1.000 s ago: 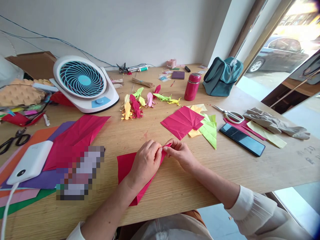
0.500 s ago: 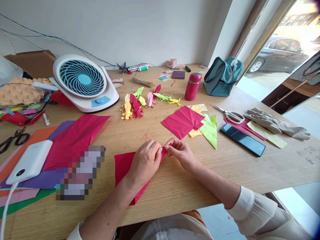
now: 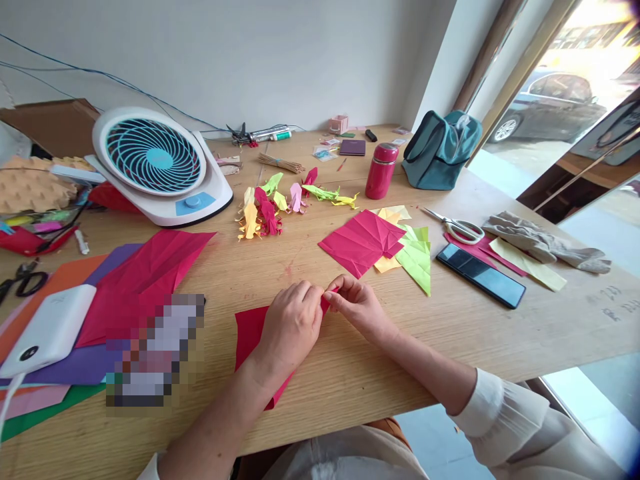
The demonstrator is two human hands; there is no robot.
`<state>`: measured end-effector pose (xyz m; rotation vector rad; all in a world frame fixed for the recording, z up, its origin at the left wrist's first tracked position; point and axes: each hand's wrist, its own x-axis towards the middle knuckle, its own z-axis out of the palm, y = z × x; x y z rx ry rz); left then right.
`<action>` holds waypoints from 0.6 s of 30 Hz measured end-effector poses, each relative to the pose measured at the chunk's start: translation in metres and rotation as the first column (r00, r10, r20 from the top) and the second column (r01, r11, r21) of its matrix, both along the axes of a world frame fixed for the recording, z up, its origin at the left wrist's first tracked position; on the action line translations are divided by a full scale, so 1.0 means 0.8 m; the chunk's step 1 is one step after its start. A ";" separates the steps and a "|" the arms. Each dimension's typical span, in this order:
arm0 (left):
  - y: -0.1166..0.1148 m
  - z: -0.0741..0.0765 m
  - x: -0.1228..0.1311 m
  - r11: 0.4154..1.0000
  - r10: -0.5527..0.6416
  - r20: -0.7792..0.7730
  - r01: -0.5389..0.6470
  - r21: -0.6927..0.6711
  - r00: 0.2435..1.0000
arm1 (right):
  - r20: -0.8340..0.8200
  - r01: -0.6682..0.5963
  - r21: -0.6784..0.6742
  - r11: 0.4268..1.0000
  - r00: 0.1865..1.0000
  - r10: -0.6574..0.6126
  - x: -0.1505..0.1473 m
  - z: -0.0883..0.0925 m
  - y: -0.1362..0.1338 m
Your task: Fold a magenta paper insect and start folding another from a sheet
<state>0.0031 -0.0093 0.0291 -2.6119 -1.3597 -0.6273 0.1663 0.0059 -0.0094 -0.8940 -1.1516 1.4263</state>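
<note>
A sheet of red paper (image 3: 249, 333) lies near the table's front edge, partly covered by my left hand (image 3: 294, 325). That hand is closed on the paper, its fingers curled close to the upper right corner. My right hand (image 3: 357, 303) pinches the tip of the same corner between thumb and forefinger. The two hands almost touch, and the fold between them is mostly hidden. Beyond them rests a creased red sheet (image 3: 361, 241) on top of yellow and lime green paper (image 3: 416, 257).
Several folded paper figures (image 3: 267, 212) stand mid-table, near a fan (image 3: 160, 160). At right are a red flask (image 3: 382, 171), white-handled scissors (image 3: 465, 231), a phone (image 3: 480, 275) and gloves (image 3: 545, 240). A power bank (image 3: 50, 327) lies on coloured sheets at left.
Both hands keep hold of the red paper's corner. The left hand's thumb has tucked in closer, and the sheet's left edge sits slightly further right. The whole view has shifted a little.
</note>
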 end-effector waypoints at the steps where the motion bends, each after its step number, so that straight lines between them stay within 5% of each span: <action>1: -0.001 0.000 0.001 1.000 0.010 -0.025 -0.009 0.025 1.000 | -0.002 -0.001 0.002 1.000 1.000 0.001 0.000 0.001 0.000; 5: -0.004 0.000 0.004 0.999 0.020 -0.032 -0.019 0.032 0.999 | -0.014 0.009 0.003 1.000 1.000 -0.008 -0.002 0.002 -0.002; 12: 0.001 0.000 0.000 0.989 -0.041 0.251 0.075 -0.124 0.967 | -0.029 0.014 -0.017 1.000 0.999 -0.014 -0.003 0.005 -0.004; 18: 0.001 0.002 -0.001 0.990 -0.060 0.291 0.095 -0.107 0.955 | -0.028 -0.011 -0.019 1.000 1.000 0.010 0.002 0.014 -0.005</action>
